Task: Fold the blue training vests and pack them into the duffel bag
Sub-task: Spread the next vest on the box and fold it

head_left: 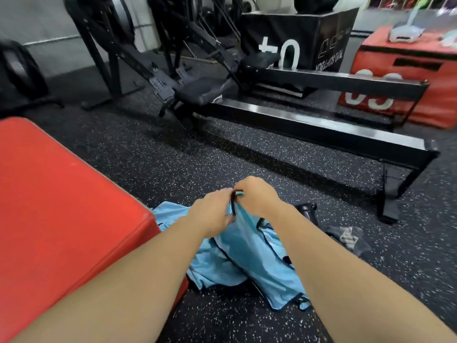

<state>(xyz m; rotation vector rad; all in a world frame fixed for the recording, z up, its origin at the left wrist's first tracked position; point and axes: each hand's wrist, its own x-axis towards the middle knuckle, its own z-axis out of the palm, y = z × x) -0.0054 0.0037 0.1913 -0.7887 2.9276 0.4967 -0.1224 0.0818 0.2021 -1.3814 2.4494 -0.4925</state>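
Both hands up together: left hand (214,214) and right hand (257,196) each pinch the vest (252,253) by its dark-trimmed top edge. The rest drapes onto the floor (197,157) beside the red box (61,206).

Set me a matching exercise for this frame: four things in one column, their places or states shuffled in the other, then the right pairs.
Things:
1. blue vest
2. red padded block
3. rowing machine rail
4. black box with white digits

Places or states:
A. at the back, beyond the rail
B. pinched at its top edge by the left hand and the right hand
C. at the left, beside the vest
D. stretching across the view ahead of the hands

Pairs: 1-B, 2-C, 3-D, 4-A.
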